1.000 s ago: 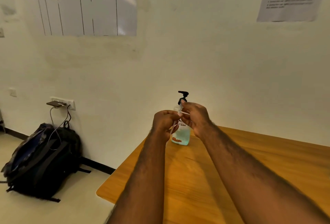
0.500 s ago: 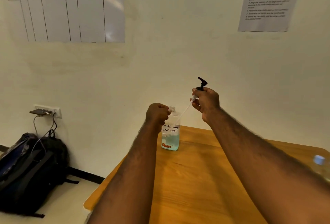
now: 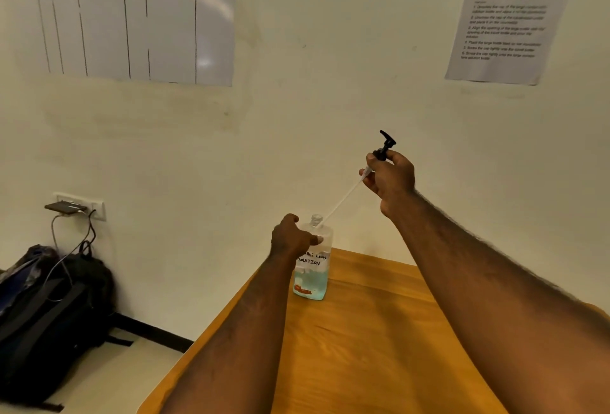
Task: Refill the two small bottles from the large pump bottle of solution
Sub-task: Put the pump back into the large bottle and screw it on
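In the head view, the large pump bottle [image 3: 312, 273] is seen standing upright near the far left corner of the table [image 3: 379, 331], with blue solution filling only its lower part. It is steadied at the shoulder by the left hand [image 3: 292, 237], whose fingers [image 3: 315, 240] are wrapped around it. The black pump head [image 3: 384, 144] is held up and to the right of the bottle by the right hand [image 3: 391, 176], its fingers [image 3: 400, 158] pinched around the collar. The white dip tube [image 3: 343, 202] slants down from that grip to the open threaded neck [image 3: 317, 219]. Whether the tube's tip is clear of the neck cannot be told. The step in hand is judged to be the opening of the large bottle, with the pump unscrewed and being drawn out. For the next move, the tube is to be lifted fully free without dripping and the pump laid on the table, so that pouring can be started. By count, one large bottle, one pump and two hands are shown, and neither small bottle is in view. Off the table, one dark backpack [image 3: 49, 308] lies on the floor, one phone [image 3: 64, 206] rests at the wall socket, and one gridded board [image 3: 132, 14] and one printed sheet [image 3: 508, 14] are fixed to the wall
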